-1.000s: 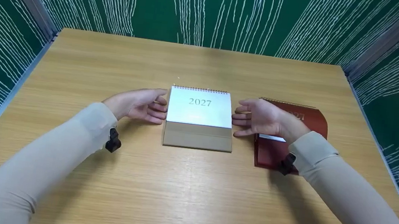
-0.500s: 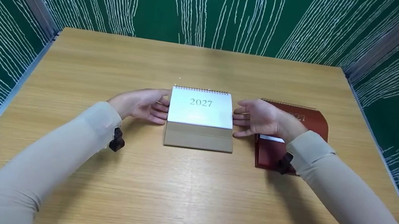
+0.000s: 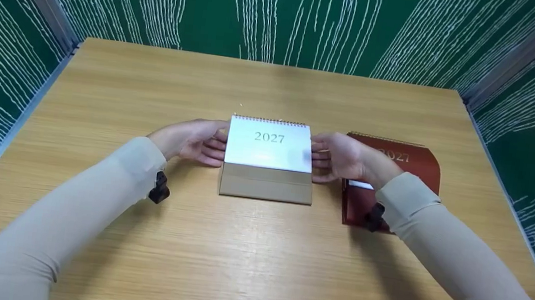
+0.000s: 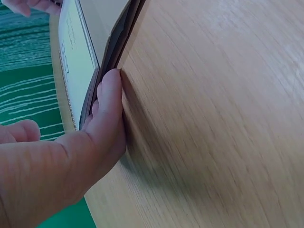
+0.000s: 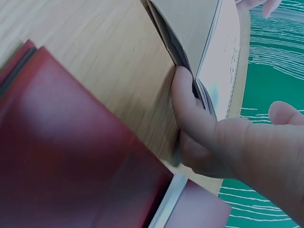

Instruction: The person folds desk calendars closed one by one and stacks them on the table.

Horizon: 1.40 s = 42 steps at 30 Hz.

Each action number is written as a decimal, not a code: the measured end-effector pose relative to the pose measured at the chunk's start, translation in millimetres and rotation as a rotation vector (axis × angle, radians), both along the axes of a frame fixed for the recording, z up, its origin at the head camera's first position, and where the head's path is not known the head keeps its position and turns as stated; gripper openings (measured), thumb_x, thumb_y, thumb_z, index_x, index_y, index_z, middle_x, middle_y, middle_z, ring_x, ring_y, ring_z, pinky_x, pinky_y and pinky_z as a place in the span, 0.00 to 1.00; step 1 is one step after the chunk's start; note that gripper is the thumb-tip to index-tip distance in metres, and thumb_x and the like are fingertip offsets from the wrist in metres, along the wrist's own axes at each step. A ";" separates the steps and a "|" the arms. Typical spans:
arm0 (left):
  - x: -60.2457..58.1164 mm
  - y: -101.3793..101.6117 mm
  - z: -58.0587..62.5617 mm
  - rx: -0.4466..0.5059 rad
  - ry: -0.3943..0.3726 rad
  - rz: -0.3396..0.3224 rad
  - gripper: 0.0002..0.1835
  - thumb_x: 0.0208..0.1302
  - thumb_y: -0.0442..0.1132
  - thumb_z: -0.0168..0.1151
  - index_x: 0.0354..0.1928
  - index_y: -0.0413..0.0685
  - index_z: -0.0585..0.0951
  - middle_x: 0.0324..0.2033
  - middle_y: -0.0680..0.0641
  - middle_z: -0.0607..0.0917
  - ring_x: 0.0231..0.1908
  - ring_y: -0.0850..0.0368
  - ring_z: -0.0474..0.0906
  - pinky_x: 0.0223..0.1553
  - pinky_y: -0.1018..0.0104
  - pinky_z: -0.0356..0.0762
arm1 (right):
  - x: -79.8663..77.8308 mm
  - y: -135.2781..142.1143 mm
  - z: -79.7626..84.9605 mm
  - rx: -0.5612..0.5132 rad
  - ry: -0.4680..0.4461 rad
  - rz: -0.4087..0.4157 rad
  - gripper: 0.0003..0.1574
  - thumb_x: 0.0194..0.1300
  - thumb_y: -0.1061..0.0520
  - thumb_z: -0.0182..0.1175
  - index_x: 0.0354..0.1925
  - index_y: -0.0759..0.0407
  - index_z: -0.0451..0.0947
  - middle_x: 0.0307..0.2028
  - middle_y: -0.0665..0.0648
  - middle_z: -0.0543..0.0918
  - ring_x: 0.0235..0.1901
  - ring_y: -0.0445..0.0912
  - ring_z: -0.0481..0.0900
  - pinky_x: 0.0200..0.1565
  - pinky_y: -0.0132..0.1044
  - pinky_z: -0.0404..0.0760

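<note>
A desk calendar (image 3: 265, 182) with a white page marked 2027, a tan base and a top spiral stands mid-table. My left hand (image 3: 190, 140) is at its left side; in the left wrist view the fingers (image 4: 110, 97) lie extended along the calendar's edge, the thumb apart. On the opposite side, my right hand (image 3: 349, 158) touches the right edge. Its fingers (image 5: 187, 104) are fairly straight against the edge in the right wrist view, thumb raised. Neither hand curls round the calendar. The far fingertips are partly hidden behind it.
A dark red 2027 desk calendar (image 3: 421, 170) stands to the right, partly covered by my right hand and wrist. The wooden table (image 3: 255, 259) is bordered by green walls (image 3: 208, 7) with white streaks at the back and sides.
My right hand has moved left, from just beside the white calendar to its right edge. My left hand has shifted slightly right to the left edge. Both calendars stay in place.
</note>
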State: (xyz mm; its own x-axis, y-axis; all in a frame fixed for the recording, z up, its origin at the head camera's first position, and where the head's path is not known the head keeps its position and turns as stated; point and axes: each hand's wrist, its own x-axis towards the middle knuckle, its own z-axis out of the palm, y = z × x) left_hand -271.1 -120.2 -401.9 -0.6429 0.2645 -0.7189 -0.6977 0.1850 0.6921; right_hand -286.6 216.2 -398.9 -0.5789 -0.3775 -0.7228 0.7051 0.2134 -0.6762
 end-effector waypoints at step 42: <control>17.1 20.1 -13.6 -0.153 0.326 0.059 0.28 0.80 0.38 0.50 0.75 0.33 0.60 0.71 0.34 0.68 0.69 0.43 0.74 0.67 0.54 0.78 | 15.2 -24.0 -13.6 0.152 0.300 -0.196 0.32 0.79 0.61 0.49 0.76 0.69 0.59 0.63 0.63 0.70 0.59 0.51 0.71 0.61 0.38 0.77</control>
State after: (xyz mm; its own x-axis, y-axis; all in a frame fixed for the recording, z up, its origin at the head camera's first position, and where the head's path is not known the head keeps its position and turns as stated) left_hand -254.0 -100.1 -415.5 -0.8560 0.1253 -0.5016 -0.4572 0.2698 0.8475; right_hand -271.4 192.2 -412.5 -0.8234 -0.1407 -0.5497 0.5183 0.2079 -0.8296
